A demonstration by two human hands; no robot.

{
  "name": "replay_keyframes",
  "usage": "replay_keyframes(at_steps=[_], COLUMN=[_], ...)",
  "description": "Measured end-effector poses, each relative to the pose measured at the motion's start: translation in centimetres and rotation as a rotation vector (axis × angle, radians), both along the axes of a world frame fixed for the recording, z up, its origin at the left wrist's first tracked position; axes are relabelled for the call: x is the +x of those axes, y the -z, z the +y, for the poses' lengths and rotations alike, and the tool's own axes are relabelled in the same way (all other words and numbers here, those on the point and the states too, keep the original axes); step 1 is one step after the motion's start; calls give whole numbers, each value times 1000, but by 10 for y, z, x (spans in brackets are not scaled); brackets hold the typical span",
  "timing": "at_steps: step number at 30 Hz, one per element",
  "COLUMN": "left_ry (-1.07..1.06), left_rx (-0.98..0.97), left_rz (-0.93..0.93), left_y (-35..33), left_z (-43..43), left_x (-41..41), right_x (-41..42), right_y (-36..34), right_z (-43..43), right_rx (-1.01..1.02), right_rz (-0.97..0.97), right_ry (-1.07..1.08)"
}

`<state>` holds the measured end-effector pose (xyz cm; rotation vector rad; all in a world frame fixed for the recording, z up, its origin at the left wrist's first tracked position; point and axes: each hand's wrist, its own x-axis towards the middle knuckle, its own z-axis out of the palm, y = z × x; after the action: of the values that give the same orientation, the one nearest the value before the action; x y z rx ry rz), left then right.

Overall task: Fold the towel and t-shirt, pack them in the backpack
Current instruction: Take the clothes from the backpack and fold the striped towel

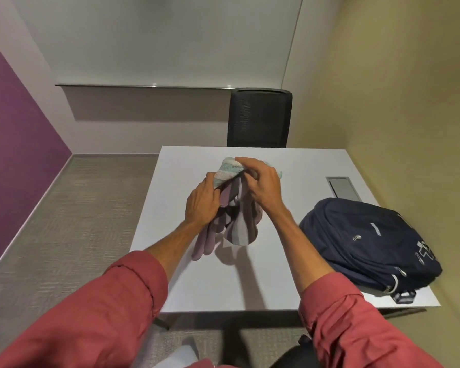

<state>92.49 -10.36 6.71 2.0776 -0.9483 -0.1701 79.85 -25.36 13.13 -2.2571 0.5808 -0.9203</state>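
Mid-table: our left hand (201, 205) and right hand (262, 184) both clenched on bundled towel (227, 171) and t-shirt (239, 229), lifted, hem trailing on table (197, 288). Soft, light, limp; we judge corners best hold. Backpack (369, 240) zipped, right edge.

A black chair (259, 118) is set behind the white worktop (210, 282); a grey hatch (341, 187) is recessed in it.

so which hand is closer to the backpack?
Right. The right hand grips the towel and t-shirt bundle on the side toward the backpack; the left hand grips the bundle's far side.
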Motion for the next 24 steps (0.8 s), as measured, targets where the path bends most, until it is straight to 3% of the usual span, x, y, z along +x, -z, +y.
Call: replay_keyframes(at_steps=[7, 14, 24], left_ry=[3, 22, -7], left_rx=[36, -10, -56], left_rz=[-101, 33, -5], left_y=[4, 8, -5], left_z=[-42, -86, -153], left_x=[83, 176, 283], right_x=[80, 176, 282], right_y=[14, 20, 3], right_z=[-45, -87, -134], right_rx=[5, 48, 55], right_rz=[46, 59, -9], right_ry=[23, 36, 57])
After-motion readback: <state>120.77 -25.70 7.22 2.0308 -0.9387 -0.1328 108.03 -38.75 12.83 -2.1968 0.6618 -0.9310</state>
